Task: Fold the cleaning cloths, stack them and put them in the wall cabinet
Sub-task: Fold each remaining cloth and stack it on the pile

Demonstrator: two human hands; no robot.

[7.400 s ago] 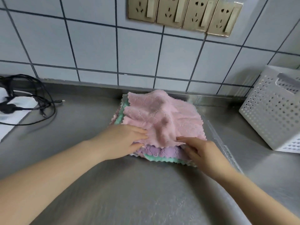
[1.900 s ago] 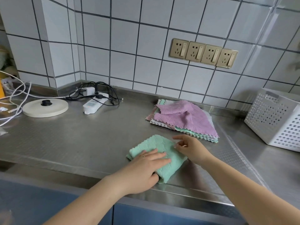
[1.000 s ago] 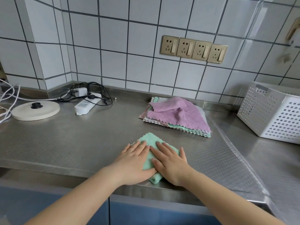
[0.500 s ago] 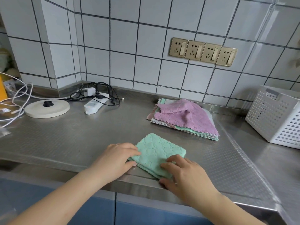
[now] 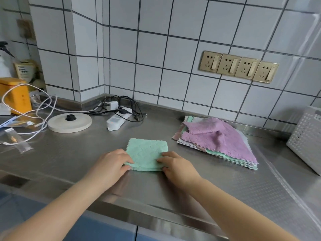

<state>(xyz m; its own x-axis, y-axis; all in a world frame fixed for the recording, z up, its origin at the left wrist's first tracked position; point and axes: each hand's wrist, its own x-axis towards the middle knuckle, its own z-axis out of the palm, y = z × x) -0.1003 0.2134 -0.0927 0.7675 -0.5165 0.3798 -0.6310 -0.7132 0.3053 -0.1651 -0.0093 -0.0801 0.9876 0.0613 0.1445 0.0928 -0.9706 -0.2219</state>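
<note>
Steel counter [image 5: 69, 157], folded mint-green cloth [image 5: 147, 153], scalloped edges

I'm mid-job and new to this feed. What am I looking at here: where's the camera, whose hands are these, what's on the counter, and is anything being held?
There is no machine here: a person works with two bare hands. The single picture comes from a wide-angle camera worn on the head, looking forward and down, so the arms enter from the bottom.

The left hand and right hand each pinch a near corner of a folded green cloth, which lies flat on the steel counter; it is pressed down, not lifted. To its right sits a pile of unfolded cloths, a purple one on top. Further right is a white perforated basket. To the left lie a power strip with tangled cables and a round cream lid. The wall cabinet is not in view.
</note>
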